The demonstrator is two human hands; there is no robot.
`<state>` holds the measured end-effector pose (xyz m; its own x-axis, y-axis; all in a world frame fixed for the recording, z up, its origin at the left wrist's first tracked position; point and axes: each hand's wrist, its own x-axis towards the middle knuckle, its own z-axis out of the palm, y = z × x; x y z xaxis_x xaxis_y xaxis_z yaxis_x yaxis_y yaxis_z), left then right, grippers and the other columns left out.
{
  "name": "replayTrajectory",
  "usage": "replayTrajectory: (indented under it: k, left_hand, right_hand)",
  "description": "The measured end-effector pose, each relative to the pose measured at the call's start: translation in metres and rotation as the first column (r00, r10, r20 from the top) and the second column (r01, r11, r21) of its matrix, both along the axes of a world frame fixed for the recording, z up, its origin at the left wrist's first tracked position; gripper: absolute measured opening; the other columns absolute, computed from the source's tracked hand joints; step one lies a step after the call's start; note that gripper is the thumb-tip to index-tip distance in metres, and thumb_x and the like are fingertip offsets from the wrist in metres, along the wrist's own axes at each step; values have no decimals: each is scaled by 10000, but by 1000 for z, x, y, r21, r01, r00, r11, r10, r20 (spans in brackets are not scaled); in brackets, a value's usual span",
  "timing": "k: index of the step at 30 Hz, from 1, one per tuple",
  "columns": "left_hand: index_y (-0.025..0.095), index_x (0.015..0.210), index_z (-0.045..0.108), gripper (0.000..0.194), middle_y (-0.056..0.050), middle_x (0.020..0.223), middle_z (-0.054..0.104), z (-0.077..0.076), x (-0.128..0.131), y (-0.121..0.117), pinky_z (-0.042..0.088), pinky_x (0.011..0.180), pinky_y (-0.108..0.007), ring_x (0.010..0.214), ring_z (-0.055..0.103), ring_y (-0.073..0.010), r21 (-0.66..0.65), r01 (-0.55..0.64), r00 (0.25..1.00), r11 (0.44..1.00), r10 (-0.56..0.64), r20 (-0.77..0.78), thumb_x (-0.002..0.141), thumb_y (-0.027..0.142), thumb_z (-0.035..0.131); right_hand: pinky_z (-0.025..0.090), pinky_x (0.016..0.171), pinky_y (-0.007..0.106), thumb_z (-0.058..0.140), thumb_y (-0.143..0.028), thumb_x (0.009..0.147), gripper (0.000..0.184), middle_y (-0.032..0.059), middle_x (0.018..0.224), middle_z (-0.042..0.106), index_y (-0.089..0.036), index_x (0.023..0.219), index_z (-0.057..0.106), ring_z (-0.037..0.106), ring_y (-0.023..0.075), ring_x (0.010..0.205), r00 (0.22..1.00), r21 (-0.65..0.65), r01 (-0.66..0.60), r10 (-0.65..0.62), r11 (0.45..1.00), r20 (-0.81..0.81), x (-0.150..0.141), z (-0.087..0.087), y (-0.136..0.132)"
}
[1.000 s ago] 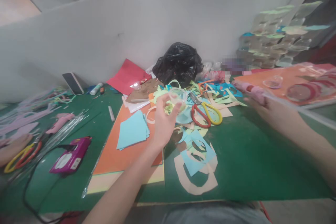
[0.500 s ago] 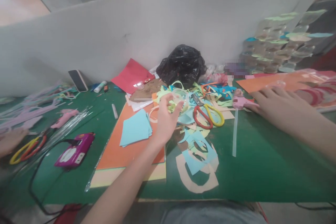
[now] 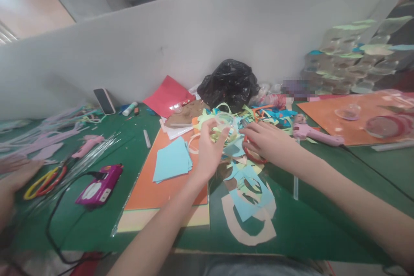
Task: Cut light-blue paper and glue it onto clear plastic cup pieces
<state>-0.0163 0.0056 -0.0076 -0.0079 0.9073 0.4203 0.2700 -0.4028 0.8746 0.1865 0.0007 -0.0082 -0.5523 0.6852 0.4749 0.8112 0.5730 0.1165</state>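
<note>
My left hand point(image 3: 209, 148) is raised over the paper scraps, fingers curled round a small clear plastic cup point(image 3: 224, 120) with yellow-green paper in it. My right hand point(image 3: 263, 141) lies palm down on the red and yellow scissors point(image 3: 250, 155), whose handles are mostly hidden under it; its fingers are loosely stretched and I cannot tell if they grip. A pink glue gun point(image 3: 312, 133) rests on the green table point(image 3: 323, 207) to the right of that hand, beside an orange sheet point(image 3: 326, 114).
Blue squares point(image 3: 172, 159) lie on orange card point(image 3: 152, 189). Cut-out scraps point(image 3: 247, 211) sit near the front edge. A black bag point(image 3: 229, 82), red paper point(image 3: 168, 95), a phone point(image 3: 104, 100) stand at the back wall. Left: a magenta device point(image 3: 100, 184) with cable, another person's hand point(image 3: 13, 181).
My right hand left the pink glue gun lying on the table at the right and came left onto the scissors. The left hand kept hold of the clear cup.
</note>
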Motion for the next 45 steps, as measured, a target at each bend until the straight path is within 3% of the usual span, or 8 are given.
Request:
replayTrajectory:
  k: [4, 9, 13, 16, 20, 26, 34, 45]
  left_hand:
    - [259, 1149, 500, 391, -88, 1228, 625, -2, -1, 0, 489, 950, -382, 1168, 603, -229, -31, -17, 1000, 999, 17, 4, 908, 553, 593]
    - [259, 1118, 490, 346, -81, 1224, 607, -2, 2, -1, 474, 973, -388, 1165, 595, -221, -4, -51, 999, 999, 51, -13, 918, 523, 589]
    - [253, 1081, 502, 289, -66, 1197, 597, 1, 5, -3, 465, 984, -391, 1148, 586, -210, 11, -21, 1000, 1000, 21, -22, 918, 468, 605]
    - [250, 1061, 517, 248, -65, 1184, 602, 2, 6, -5, 466, 978, -395, 1141, 582, -210, 12, -5, 999, 1000, 6, -43, 920, 432, 607]
    - [251, 1093, 540, 275, -71, 1210, 601, -1, 7, -7, 453, 993, -412, 1158, 571, -219, 37, 14, 997, 999, -11, -83, 901, 423, 639]
    - [255, 1147, 550, 328, -56, 1177, 610, -7, 10, -12, 455, 975, -391, 1130, 565, -213, 73, 58, 989, 996, -47, -141, 893, 434, 657]
    - [265, 1187, 561, 379, -74, 1184, 591, -10, 9, -14, 472, 948, -399, 1135, 562, -236, 46, 83, 981, 995, -74, -182, 867, 420, 692]
    - [266, 1187, 574, 351, -70, 1171, 587, -10, 10, -16, 480, 922, -369, 1105, 569, -222, 50, 99, 975, 994, -87, -206, 867, 339, 699]
  right_hand:
    - [455, 782, 366, 460, -248, 1007, 200, 89, 968, 660, -191, 1026, 651, 599, 246, 885, 995, -8, -83, 82, 997, -57, -2, -6, 5]
    - [431, 755, 354, 361, -223, 972, 215, 86, 878, 621, -199, 885, 557, 569, 238, 850, 949, -19, -86, 76, 996, -305, 7, 13, -9]
    - [398, 645, 333, 341, -227, 895, 144, 47, 773, 543, -229, 863, 481, 521, 212, 707, 836, -151, 1, -84, 988, -542, 9, 30, -19]
    - [345, 558, 297, 317, -251, 874, 113, 3, 685, 458, -239, 828, 419, 454, 177, 597, 723, -251, -2, -172, 968, -669, 5, 33, -22]
    - [325, 536, 280, 315, -270, 890, 147, -28, 656, 390, -228, 886, 456, 386, 152, 553, 630, -296, -31, -211, 955, -747, -1, 36, -24]
    - [360, 576, 289, 353, -287, 931, 139, 0, 710, 426, -229, 869, 463, 433, 168, 628, 541, -361, -121, -244, 925, -805, -5, 38, -22]
    - [402, 666, 307, 340, -295, 990, 176, 17, 801, 496, -224, 901, 474, 474, 178, 716, 580, -320, -178, -164, 931, -798, -7, 23, -13]
    - [444, 757, 382, 346, -308, 973, 177, 79, 928, 566, -215, 941, 493, 539, 232, 862, 689, -277, -100, -134, 956, -712, -4, 17, -9]
